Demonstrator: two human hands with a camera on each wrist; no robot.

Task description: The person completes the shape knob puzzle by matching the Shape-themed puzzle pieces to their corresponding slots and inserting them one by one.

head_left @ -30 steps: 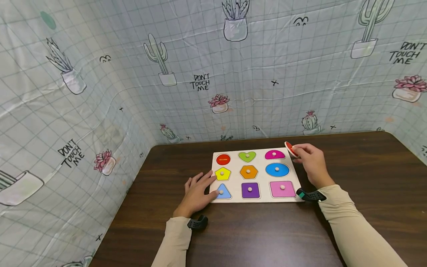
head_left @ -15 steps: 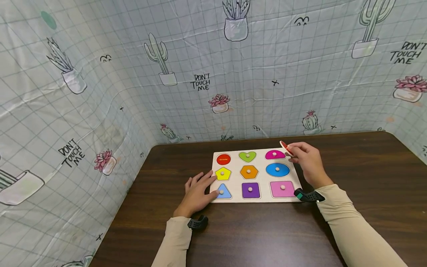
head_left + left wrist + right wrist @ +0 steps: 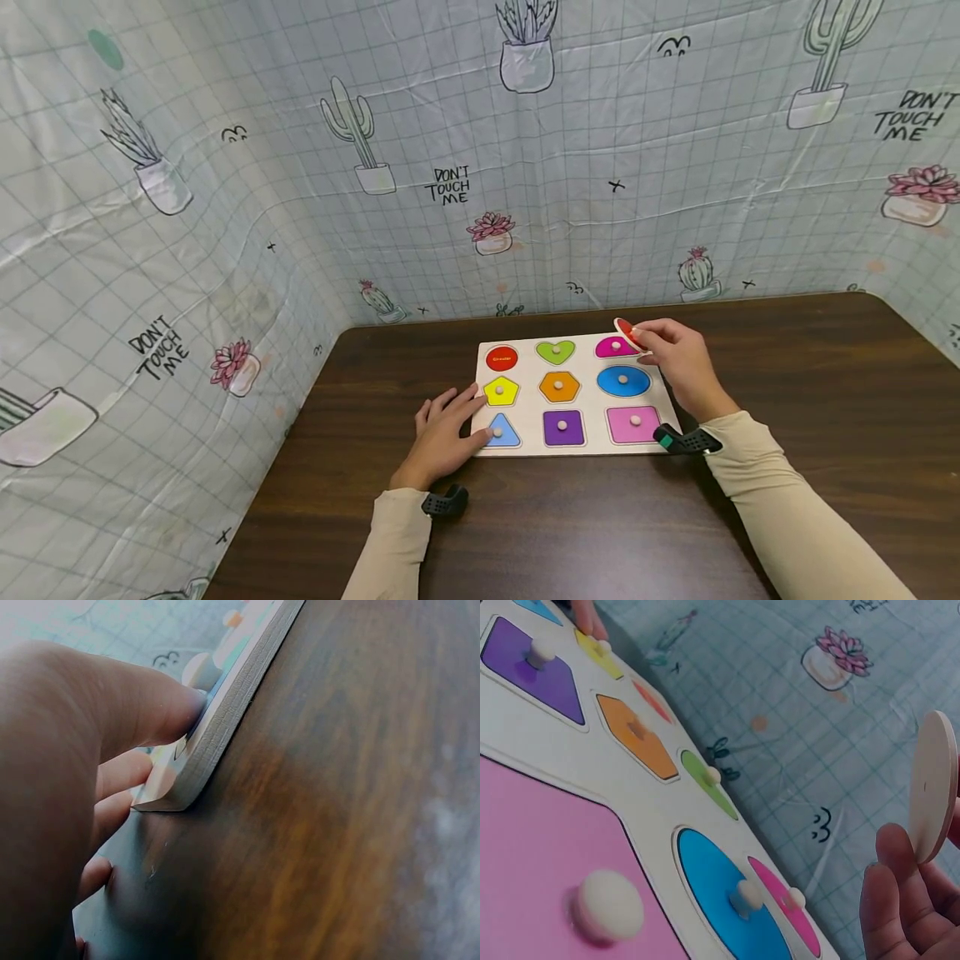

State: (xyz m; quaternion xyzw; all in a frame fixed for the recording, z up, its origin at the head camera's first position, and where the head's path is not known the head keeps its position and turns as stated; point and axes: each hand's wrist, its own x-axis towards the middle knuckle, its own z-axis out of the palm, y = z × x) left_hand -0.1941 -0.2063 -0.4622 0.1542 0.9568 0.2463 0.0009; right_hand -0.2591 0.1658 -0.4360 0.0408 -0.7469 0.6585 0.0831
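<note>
A white shape-puzzle board [image 3: 528, 375] lies on the table, bearing coloured pieces with round wooden knobs. My left hand [image 3: 438, 437] rests on its left edge, thumb on the light blue triangle [image 3: 507, 433] and fingers near the yellow pentagon [image 3: 510, 392]. With my right hand [image 3: 690, 367] I pinch a red round puzzle piece [image 3: 624, 327], tilted above the board's far right corner. It partly covers the magenta half circle [image 3: 609, 347]. In the right wrist view the piece's bare wooden underside [image 3: 932, 780] shows. A red recess [image 3: 501, 353] labelled "Circular" is at the board's far left.
A dark wooden table [image 3: 570, 525] carries the board. Behind and to the left hangs a pale gridded cloth [image 3: 420, 250] printed with cacti. On the board there are also a green heart, orange hexagon, blue oval, purple square and pink rectangle.
My right hand has carried the red round piece leftward, from beside the board's far right corner to above the magenta half circle. My left hand has stayed in place.
</note>
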